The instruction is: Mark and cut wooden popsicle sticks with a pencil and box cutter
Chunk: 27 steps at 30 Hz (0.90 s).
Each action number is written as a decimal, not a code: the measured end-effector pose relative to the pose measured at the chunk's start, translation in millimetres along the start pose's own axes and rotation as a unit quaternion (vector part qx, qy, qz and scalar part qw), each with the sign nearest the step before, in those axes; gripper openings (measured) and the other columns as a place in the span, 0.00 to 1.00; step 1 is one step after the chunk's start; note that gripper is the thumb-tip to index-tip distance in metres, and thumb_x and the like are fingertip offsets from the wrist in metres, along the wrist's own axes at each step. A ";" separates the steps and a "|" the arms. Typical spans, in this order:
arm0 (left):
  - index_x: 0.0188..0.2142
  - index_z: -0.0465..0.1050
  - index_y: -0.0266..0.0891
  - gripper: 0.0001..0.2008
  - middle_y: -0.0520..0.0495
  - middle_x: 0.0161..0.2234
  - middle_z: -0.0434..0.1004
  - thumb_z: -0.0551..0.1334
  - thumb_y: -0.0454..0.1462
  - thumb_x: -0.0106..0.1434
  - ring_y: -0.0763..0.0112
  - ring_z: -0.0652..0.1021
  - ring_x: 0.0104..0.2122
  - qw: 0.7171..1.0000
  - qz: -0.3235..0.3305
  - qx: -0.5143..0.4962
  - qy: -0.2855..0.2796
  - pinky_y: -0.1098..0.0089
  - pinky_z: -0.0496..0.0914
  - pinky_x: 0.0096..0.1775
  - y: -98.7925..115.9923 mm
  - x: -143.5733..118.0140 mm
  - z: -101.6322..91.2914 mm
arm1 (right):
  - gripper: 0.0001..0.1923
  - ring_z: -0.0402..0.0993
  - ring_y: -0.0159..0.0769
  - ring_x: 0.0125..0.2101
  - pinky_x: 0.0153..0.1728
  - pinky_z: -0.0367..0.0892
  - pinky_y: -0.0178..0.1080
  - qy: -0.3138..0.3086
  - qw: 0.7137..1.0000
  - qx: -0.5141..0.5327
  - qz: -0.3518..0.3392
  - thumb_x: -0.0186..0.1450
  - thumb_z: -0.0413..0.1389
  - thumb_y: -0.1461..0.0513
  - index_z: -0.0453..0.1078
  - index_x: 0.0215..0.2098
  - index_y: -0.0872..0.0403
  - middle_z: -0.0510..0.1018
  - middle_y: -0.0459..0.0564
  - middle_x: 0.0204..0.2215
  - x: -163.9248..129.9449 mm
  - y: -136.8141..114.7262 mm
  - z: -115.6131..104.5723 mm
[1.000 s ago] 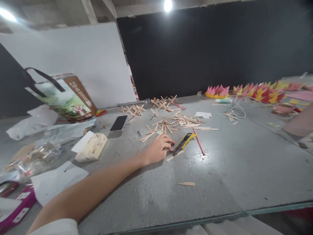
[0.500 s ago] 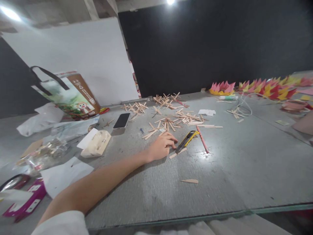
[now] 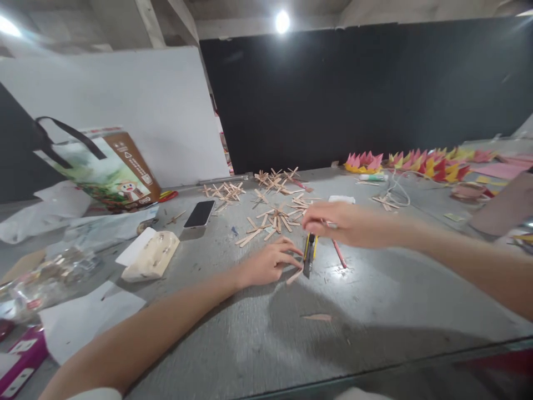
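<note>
Toward the middle of the grey counter (image 3: 387, 311), whose scuffed, streaky top throws back the light, the left hand (image 3: 264, 265) lies low, its grip slack, fingers spread and slightly bent, tips touching the far end of a flat, pale wooden stick (image 3: 293, 278). Just beside it the right hand (image 3: 343, 222), a little blurred, has its grip closed on the upper end of a yellow-and-black utility knife (image 3: 310, 255), whose flat metal blade points at the counter's near edge. Right of the knife, partly hidden beneath the right hand, is a thin reddish rod (image 3: 338, 254). Between the hands and the near edge lies a tapering sliver of wood (image 3: 318, 317). Toward the far edge, thin round-ended sticks cross in spiky, star-like clusters (image 3: 275, 218). Left of these rest a smooth, dark-faced phone (image 3: 200, 214) and a cream-coloured block (image 3: 156, 255) with softened corners. Close to the far edge on the left leans a printed bag (image 3: 119, 176) with black strap handles; toward the far right corner run pointed folded shapes (image 3: 437, 165) in pink, yellow and red.
</note>
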<state>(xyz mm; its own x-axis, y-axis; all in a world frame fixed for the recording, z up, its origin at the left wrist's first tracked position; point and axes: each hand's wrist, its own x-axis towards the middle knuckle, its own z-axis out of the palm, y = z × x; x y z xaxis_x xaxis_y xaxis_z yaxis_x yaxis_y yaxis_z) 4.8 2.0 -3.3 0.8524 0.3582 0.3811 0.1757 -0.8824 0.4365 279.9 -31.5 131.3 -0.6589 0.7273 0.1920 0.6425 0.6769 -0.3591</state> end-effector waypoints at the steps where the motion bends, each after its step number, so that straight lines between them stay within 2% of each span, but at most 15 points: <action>1: 0.50 0.86 0.51 0.33 0.50 0.58 0.83 0.56 0.18 0.60 0.60 0.76 0.61 1.000 0.000 0.007 -0.009 0.56 0.72 0.63 1.9 0.8 -0.7 | 0.17 0.78 0.44 0.43 0.48 0.72 0.47 -0.030 0.999 -0.016 -0.013 0.81 0.51 0.52 0.78 0.46 0.52 0.82 0.52 0.41 -3.9 5.5 11.7; 3: 0.55 0.84 0.52 0.33 0.48 0.60 0.82 0.56 0.19 0.62 0.59 0.75 0.63 0.999 0.002 0.020 -0.027 0.56 0.72 0.64 6.6 2.4 -2.4 | 0.17 0.78 0.47 0.47 0.50 0.69 0.48 -0.059 0.997 -0.039 -0.028 0.81 0.49 0.54 0.78 0.47 0.52 0.81 0.54 0.43 -14.1 24.7 38.7; 5: 0.58 0.82 0.50 0.31 0.46 0.61 0.81 0.57 0.21 0.64 0.59 0.75 0.64 0.999 0.012 0.027 -0.040 0.56 0.72 0.64 12.2 3.6 -4.1 | 0.15 0.78 0.48 0.49 0.52 0.69 0.48 -0.036 0.999 -0.035 -0.015 0.79 0.50 0.55 0.77 0.50 0.51 0.81 0.56 0.47 -24.8 49.8 62.8; 7: 0.57 0.82 0.46 0.24 0.43 0.59 0.82 0.58 0.25 0.68 0.58 0.75 0.63 0.999 0.017 0.037 -0.037 0.56 0.71 0.65 17.7 4.1 -5.0 | 0.15 0.78 0.47 0.47 0.51 0.70 0.47 -0.004 1.000 -0.021 0.000 0.79 0.49 0.54 0.77 0.51 0.49 0.80 0.56 0.49 -32.8 74.0 78.4; 11: 0.47 0.81 0.43 0.08 0.41 0.57 0.82 0.62 0.35 0.73 0.55 0.76 0.61 0.997 -0.013 0.072 -0.010 0.55 0.71 0.64 24.3 4.6 -3.6 | 0.15 0.77 0.44 0.41 0.46 0.69 0.45 -0.003 0.997 -0.039 0.066 0.78 0.50 0.51 0.74 0.44 0.50 0.78 0.53 0.42 -35.6 105.4 88.7; 13: 0.44 0.80 0.41 0.07 0.40 0.56 0.82 0.62 0.36 0.74 0.55 0.76 0.60 0.995 -0.043 0.088 0.007 0.55 0.71 0.64 24.1 5.4 -1.8 | 0.14 0.76 0.43 0.39 0.43 0.68 0.44 0.011 0.993 -0.053 0.106 0.77 0.51 0.50 0.72 0.43 0.51 0.78 0.53 0.42 -33.4 112.9 90.9; 18: 0.42 0.78 0.41 0.06 0.41 0.53 0.83 0.61 0.32 0.72 0.56 0.77 0.59 0.989 -0.123 0.073 0.047 0.55 0.71 0.63 14.3 6.7 2.1 | 0.17 0.76 0.43 0.35 0.37 0.64 0.42 0.045 0.977 -0.067 0.195 0.76 0.53 0.50 0.70 0.53 0.52 0.81 0.54 0.38 -31.5 119.1 95.0; 20: 0.46 0.78 0.41 0.09 0.41 0.55 0.82 0.63 0.30 0.67 0.55 0.77 0.60 0.988 -0.136 0.047 0.056 0.55 0.72 0.63 8.7 5.8 2.9 | 0.17 0.77 0.44 0.35 0.36 0.63 0.41 0.044 0.974 -0.060 0.213 0.76 0.53 0.51 0.72 0.54 0.52 0.82 0.52 0.35 -32.4 120.0 94.7; 24: 0.61 0.72 0.40 0.31 0.39 0.61 0.77 0.61 0.24 0.59 0.56 0.75 0.64 0.985 -0.159 0.000 0.070 0.54 0.70 0.67 2.1 3.5 2.8 | 0.16 0.76 0.43 0.30 0.33 0.61 0.41 0.043 0.979 -0.030 0.197 0.73 0.53 0.57 0.76 0.55 0.50 0.82 0.50 0.30 -33.7 123.2 92.8; 27: 0.64 0.71 0.41 0.31 0.39 0.63 0.75 0.61 0.26 0.61 0.55 0.75 0.65 0.986 -0.158 -0.019 0.043 0.54 0.70 0.67 3.3 3.8 1.2 | 0.18 0.74 0.41 0.28 0.32 0.60 0.42 0.050 0.980 -0.026 0.193 0.68 0.57 0.62 0.78 0.55 0.51 0.81 0.50 0.28 -34.1 124.8 90.2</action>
<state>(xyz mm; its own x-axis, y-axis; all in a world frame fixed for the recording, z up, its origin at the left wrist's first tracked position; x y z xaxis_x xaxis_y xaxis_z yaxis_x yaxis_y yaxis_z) 9.2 0.1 -1.4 0.7132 0.6393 0.2875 0.4059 -0.7110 0.5742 347.3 17.9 -2.5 -0.3237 0.9358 0.1398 0.8566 0.3526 -0.3767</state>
